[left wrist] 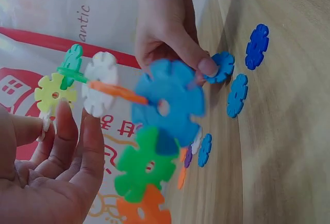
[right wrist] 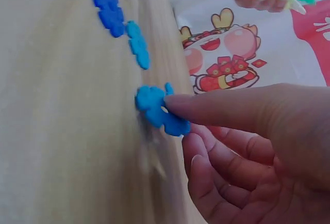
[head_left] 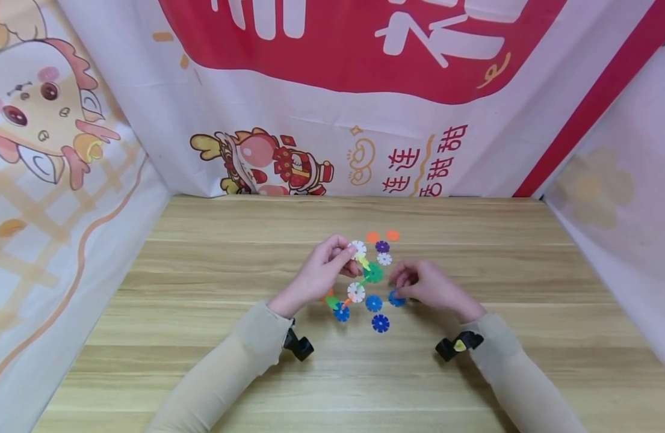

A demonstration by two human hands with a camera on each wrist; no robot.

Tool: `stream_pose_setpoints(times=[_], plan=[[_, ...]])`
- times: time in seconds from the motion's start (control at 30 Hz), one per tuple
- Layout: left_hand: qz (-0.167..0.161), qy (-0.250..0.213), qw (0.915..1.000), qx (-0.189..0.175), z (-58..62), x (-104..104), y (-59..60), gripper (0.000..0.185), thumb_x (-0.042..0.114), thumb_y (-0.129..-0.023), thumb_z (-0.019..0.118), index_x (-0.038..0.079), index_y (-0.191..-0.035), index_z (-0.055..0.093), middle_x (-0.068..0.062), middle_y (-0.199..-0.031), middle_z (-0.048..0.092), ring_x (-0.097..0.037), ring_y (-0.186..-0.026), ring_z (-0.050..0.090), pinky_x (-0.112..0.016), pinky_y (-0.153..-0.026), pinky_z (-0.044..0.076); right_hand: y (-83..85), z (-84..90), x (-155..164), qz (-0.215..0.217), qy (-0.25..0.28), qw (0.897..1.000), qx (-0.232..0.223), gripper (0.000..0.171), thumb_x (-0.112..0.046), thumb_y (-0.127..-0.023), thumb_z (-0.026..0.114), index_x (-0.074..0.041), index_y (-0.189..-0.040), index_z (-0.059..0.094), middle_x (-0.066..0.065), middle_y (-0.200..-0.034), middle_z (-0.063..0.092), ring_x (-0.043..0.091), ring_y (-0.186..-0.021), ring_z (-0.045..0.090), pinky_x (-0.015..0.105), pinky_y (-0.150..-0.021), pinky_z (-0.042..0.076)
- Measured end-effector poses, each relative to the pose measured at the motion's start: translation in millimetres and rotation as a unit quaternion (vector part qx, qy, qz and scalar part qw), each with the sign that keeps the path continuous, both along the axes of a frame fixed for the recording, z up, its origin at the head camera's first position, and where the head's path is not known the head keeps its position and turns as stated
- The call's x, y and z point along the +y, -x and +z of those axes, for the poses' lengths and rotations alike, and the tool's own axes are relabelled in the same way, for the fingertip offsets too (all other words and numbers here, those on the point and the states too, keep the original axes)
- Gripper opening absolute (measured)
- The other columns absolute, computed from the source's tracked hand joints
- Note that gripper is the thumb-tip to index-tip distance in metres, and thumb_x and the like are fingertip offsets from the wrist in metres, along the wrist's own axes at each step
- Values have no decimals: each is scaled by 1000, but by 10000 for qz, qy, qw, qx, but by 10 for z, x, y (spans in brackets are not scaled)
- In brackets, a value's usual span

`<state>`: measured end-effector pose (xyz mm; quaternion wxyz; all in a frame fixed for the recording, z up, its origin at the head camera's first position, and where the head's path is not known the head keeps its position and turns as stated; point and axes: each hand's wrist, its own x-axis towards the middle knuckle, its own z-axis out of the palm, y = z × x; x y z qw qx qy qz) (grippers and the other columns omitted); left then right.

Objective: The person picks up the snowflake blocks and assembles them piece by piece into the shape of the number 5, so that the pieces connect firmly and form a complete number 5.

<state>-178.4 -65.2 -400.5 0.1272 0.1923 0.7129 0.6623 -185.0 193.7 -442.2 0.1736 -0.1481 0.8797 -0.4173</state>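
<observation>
The left hand is gripping the linked snowflake-disc cluster off the surface. Just right of that cluster, the right hand is pinching a light-blue disc lying flat on the wood. To do it well, it should be tipping the disc onto its edge, securing the pinch before lifting; two more blue discs are lying just below the cluster.

A light wooden table with lengthwise grain filled the foreground. Printed fabric banners enclosed it on three sides: a red-and-white rear banner with cartoon figures, a dragon-patterned left panel, and a pale right panel. Lighting was even.
</observation>
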Motion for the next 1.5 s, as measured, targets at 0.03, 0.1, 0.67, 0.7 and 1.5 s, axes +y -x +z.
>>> stream_pose_setpoints(times=[0.03,0.1,0.67,0.7,1.5], plan=[[18,16,10000,-20,-5,0,1,24,28,-100,45,4,-102,50,-14,-86,64,-29,-82,64,-42,-79,53,10,8,1,15,83,10000,-3,23,-8,-81,73,-11,-102,64,4,-88,63,22,-81,59,35,-68,52],[26,83,10000,-39,-8,-1,-2,24,27,-100,46,4,-102,51,-14,-86,64,-29,-81,64,-40,-78,53,23,33,4,32,124,9999,52,20,-9,-82,72,-11,-101,66,3,-88,64,21,-81,59,34,-69,53],[-62,480,9986,-236,231,-2,-155,17,12,-97,53,-3,-103,58,-18,-84,64,-38,-82,62,-45,-76,53,-133,528,-241,-351,1879,9714,1407,18,-22,-89,65,-11,-104,65,3,-99,65,28,-84,61,33,-72,54],[-47,493,9985,-221,242,-1,-163,17,11,-97,54,-3,-103,58,-18,-84,64,-37,-81,62,-45,-75,53,-159,555,-267,-340,1975,9691,1437,16,-18,-90,65,-9,-103,65,5,-99,65,28,-83,61,32,-71,54],[195,650,9975,-197,-7,-3,-43,17,23,-95,58,7,-100,62,-11,-80,65,-24,-72,64,-34,-65,56,-359,619,-441,-625,2036,9534,2137,13,0,-81,72,-3,-93,71,8,-93,69,19,-79,66,30,-71,55]])
